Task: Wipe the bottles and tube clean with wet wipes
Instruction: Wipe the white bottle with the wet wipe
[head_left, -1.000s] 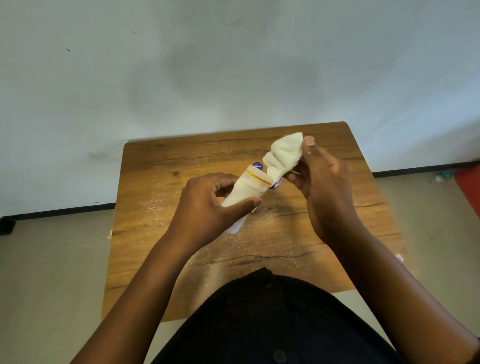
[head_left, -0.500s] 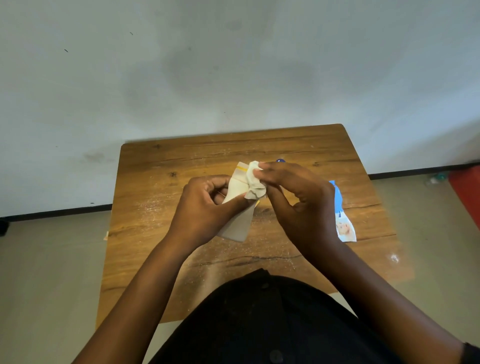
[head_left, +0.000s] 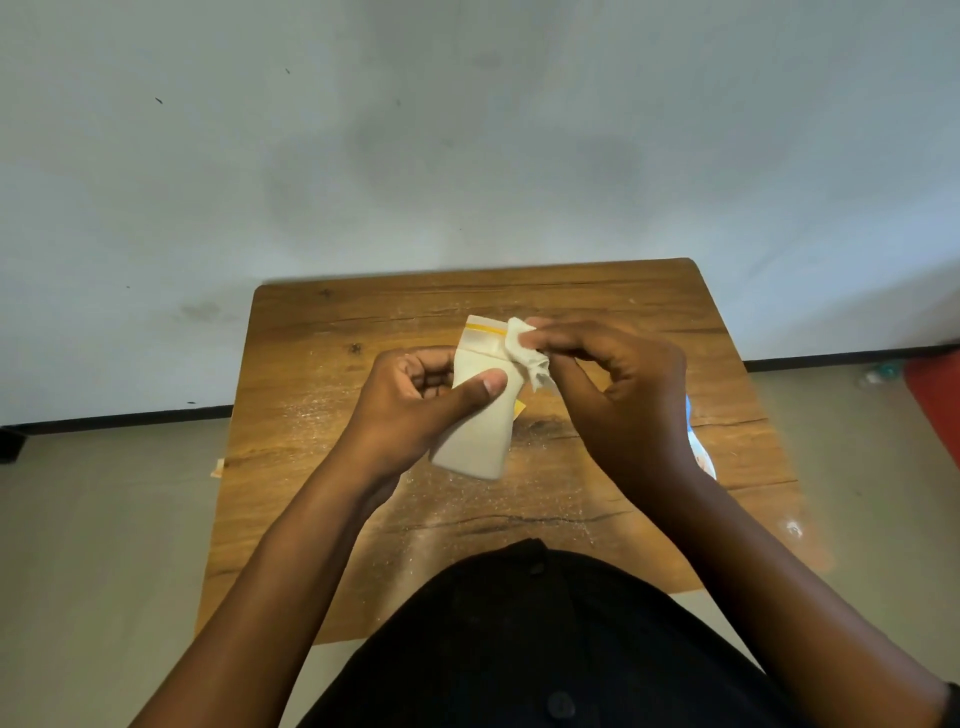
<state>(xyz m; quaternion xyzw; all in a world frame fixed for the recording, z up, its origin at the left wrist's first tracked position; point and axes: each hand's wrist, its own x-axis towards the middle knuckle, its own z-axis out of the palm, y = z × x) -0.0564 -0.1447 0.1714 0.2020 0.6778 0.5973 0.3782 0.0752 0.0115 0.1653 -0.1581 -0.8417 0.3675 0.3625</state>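
Observation:
My left hand (head_left: 415, 402) grips a cream-white bottle (head_left: 478, 431) with a yellow band near its cap, tilted above the wooden table (head_left: 311, 415). My thumb lies across its front. My right hand (head_left: 618, 395) pinches a crumpled white wet wipe (head_left: 524, 353) against the bottle's upper right side, beside the cap. A blue and white wipes pack (head_left: 701, 452) lies on the table, mostly hidden behind my right wrist. Other bottles and the tube are not visible.
White dust is scattered over the table top. A dark crack runs across the wood near the front. A red object (head_left: 940, 405) sits on the floor at the far right. The wall stands close behind the table.
My right hand came in from the upper right with the wipe and bunched it against the bottle near the cap. The wipe, earlier wrapped over the bottle's top, is now crumpled at its side.

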